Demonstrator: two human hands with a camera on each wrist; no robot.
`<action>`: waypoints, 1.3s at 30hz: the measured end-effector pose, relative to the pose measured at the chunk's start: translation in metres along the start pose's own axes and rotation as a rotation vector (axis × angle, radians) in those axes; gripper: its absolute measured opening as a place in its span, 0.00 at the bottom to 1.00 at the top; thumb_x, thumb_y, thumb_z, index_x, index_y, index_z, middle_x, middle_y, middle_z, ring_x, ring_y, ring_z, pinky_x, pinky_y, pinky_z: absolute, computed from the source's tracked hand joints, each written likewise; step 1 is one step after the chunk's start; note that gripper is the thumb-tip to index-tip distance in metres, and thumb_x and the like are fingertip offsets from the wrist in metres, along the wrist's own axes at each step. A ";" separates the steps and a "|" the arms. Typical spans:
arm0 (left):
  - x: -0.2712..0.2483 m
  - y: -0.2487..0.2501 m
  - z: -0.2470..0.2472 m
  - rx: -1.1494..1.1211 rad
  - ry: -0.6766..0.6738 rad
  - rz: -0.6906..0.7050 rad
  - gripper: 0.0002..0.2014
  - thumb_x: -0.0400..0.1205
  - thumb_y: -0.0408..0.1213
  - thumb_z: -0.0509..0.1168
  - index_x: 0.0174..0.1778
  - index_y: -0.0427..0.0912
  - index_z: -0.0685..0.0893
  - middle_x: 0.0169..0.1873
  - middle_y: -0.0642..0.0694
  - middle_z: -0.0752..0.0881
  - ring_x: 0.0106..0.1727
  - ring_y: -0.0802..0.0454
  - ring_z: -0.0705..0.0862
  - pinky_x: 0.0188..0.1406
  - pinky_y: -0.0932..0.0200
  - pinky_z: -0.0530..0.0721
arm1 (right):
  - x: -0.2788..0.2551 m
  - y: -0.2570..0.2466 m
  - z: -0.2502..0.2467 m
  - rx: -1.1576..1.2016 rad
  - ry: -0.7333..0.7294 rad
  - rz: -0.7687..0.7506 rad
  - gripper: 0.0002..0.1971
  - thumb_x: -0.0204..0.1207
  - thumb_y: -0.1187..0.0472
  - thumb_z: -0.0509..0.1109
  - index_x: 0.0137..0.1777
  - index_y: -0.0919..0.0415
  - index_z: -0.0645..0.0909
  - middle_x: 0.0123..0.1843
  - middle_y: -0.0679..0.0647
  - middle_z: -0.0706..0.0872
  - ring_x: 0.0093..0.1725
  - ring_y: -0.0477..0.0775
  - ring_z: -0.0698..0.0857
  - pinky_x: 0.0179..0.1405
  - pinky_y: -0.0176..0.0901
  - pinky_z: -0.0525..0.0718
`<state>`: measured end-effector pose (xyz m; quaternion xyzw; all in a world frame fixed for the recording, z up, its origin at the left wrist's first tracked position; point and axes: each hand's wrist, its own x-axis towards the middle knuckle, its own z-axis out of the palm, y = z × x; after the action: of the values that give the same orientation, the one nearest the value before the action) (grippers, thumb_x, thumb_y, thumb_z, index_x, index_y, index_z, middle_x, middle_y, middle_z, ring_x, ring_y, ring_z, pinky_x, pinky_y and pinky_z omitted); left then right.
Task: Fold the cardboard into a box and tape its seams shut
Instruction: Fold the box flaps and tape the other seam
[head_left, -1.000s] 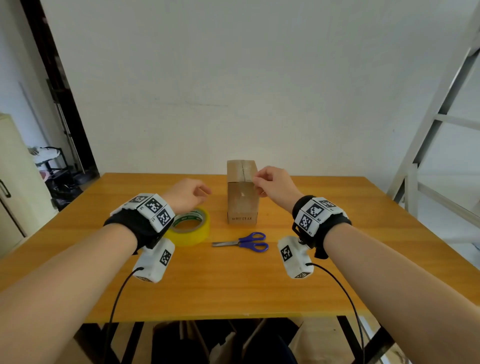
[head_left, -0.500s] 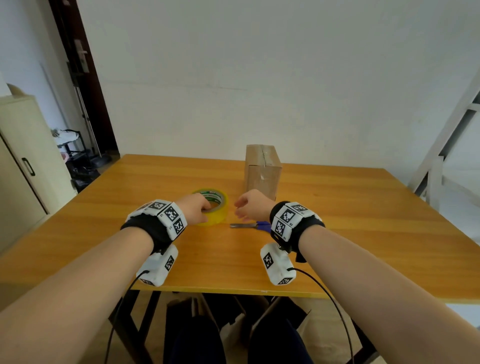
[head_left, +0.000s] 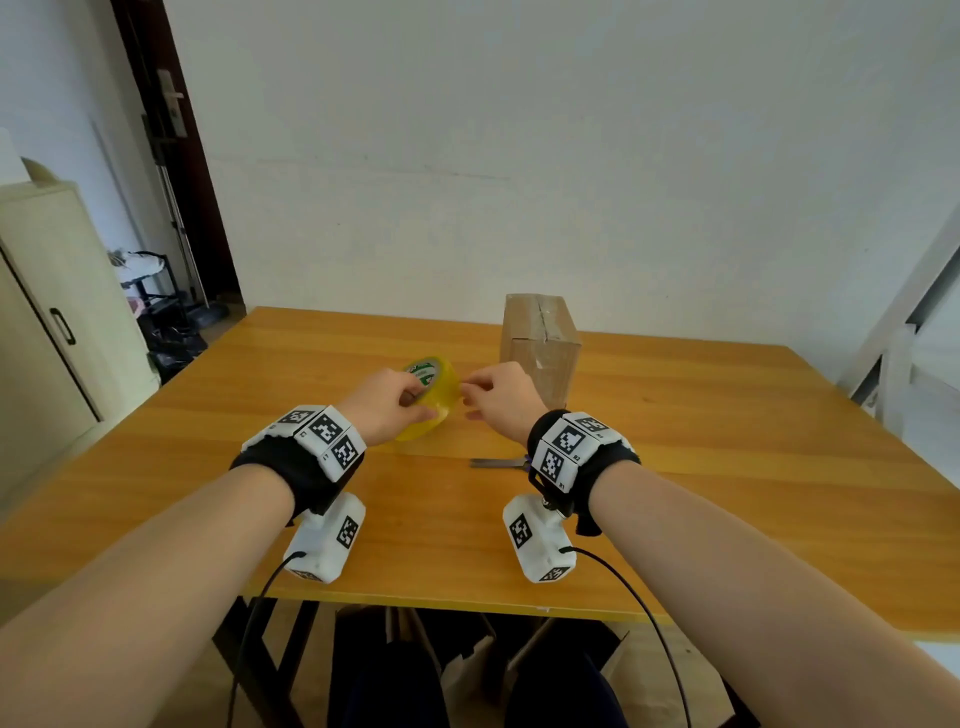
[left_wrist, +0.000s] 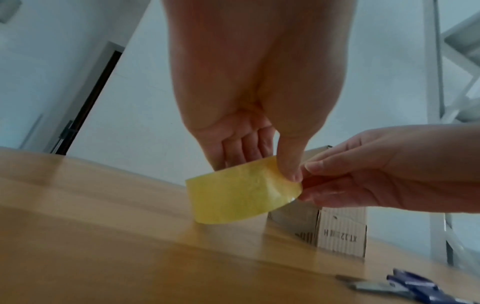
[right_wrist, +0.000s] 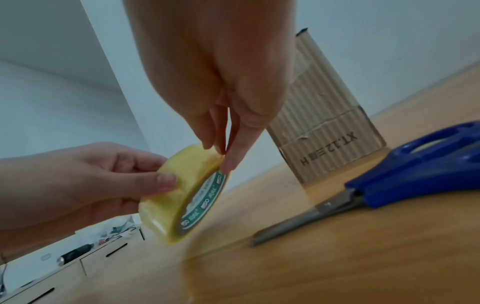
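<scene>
Centre of the head view: left hand (head_left: 387, 405) gripping a yellow tape roll (head_left: 431, 397), lifted on edge above the tabletop (head_left: 727, 467), thumb across its outer band. Right hand (head_left: 501, 397) just beside it, fingertips (right_wrist: 228, 164) pinching at the roll's rim. Behind, right of centre, a folded cardboard box (head_left: 540, 338) standing upright on the tabletop, top seam closed. Blue-handled scissors (right_wrist: 389, 181) flat on the tabletop below the right wrist, near the box.
</scene>
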<state>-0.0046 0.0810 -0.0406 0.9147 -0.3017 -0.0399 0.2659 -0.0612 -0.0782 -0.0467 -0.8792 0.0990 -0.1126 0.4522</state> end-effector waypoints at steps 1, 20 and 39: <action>0.000 0.000 -0.001 -0.026 0.016 0.002 0.19 0.78 0.42 0.70 0.60 0.34 0.83 0.58 0.38 0.85 0.57 0.44 0.84 0.54 0.53 0.81 | -0.001 -0.005 -0.001 0.012 0.027 -0.012 0.11 0.81 0.62 0.65 0.55 0.68 0.87 0.46 0.60 0.88 0.44 0.56 0.88 0.49 0.52 0.90; 0.007 0.039 -0.043 0.000 0.035 -0.048 0.22 0.82 0.55 0.57 0.37 0.39 0.83 0.27 0.47 0.82 0.28 0.51 0.76 0.24 0.59 0.67 | -0.004 -0.042 -0.055 0.382 0.188 -0.096 0.06 0.78 0.67 0.69 0.50 0.71 0.84 0.43 0.59 0.88 0.46 0.54 0.88 0.50 0.43 0.89; -0.001 0.059 -0.039 -0.173 -0.079 0.185 0.07 0.83 0.48 0.60 0.53 0.67 0.77 0.50 0.32 0.87 0.45 0.27 0.86 0.40 0.33 0.86 | -0.016 -0.013 -0.076 0.405 0.193 -0.062 0.08 0.69 0.67 0.78 0.49 0.65 0.87 0.42 0.57 0.90 0.42 0.51 0.90 0.52 0.43 0.88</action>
<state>-0.0274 0.0594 0.0228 0.8545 -0.3903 -0.0773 0.3340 -0.0977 -0.1249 0.0057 -0.7581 0.0904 -0.2276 0.6044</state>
